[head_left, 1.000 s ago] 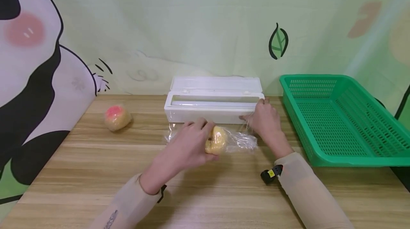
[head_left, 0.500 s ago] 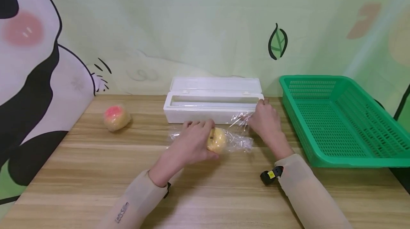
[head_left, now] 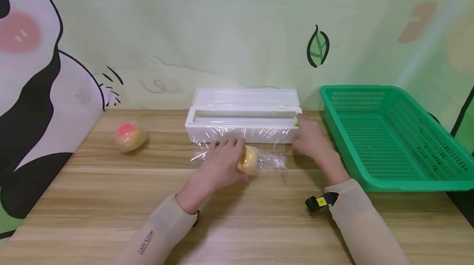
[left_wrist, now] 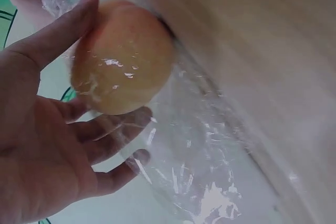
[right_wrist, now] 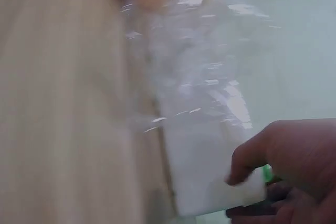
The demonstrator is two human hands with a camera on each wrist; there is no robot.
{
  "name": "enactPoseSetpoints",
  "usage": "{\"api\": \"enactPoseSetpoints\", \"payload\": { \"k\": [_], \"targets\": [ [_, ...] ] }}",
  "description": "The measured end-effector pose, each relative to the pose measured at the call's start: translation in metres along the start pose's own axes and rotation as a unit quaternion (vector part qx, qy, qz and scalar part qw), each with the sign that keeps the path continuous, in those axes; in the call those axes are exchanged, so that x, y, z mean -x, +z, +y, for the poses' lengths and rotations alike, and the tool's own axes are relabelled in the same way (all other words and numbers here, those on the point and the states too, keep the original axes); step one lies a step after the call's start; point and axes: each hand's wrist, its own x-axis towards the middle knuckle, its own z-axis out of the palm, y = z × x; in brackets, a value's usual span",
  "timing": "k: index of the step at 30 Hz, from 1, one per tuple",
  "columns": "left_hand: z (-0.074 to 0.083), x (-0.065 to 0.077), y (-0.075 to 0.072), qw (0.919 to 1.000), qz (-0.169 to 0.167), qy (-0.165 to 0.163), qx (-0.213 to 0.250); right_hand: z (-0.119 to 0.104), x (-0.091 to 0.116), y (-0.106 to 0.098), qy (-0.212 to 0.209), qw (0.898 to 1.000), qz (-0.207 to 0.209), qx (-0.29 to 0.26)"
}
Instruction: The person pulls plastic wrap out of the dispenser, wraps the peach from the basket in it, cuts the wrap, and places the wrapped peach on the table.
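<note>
My left hand (head_left: 223,162) holds a yellow-orange peach (head_left: 249,161), with the thumb and fingers around it in the left wrist view. Clear cling film (left_wrist: 184,145) covers the peach (left_wrist: 128,59) and stretches toward a white cling film dispenser (head_left: 240,134). The dispenser's lid (head_left: 246,97) stands raised, and a film roll (head_left: 240,120) lies inside. At the dispenser's right end, my right hand (head_left: 312,137) grips the corner, its thumb by the front face. A small green piece (head_left: 296,122) shows beside the fingertips. The far fingers are partly hidden in the right wrist view.
A wrapped peach with a pink top (head_left: 129,136) sits on the wooden table (head_left: 111,199) at the left. To the right stands a green plastic basket (head_left: 346,145). A printed cloth backdrop (head_left: 237,34) hangs behind the table.
The film between peach and dispenser, bunched at the right half a second ago, now spreads across the dispenser's front. The green piece has come into sight by the right hand. Both hands keep their holds.
</note>
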Motion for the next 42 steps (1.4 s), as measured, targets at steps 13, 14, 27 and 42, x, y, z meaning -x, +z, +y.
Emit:
{"api": "enactPoseSetpoints", "payload": {
  "k": [13,14,27,42],
  "targets": [
    [0.008,0.000,-0.016,0.9996,-0.017,-0.005,0.023,-0.003,0.008,-0.004,0.027,0.992,0.060,-0.104],
    [0.009,0.000,-0.017,0.9996,-0.021,-0.005,0.020,-0.002,0.009,-0.004,0.030,0.993,0.058,-0.103],
    [0.012,-0.001,-0.020,0.9994,-0.030,0.011,0.013,0.013,0.013,0.001,0.038,0.993,0.067,-0.092],
    [0.031,-0.018,-0.034,0.9987,-0.040,0.025,-0.018,0.011,0.011,0.004,0.038,0.991,0.097,-0.084]
  ]
}}
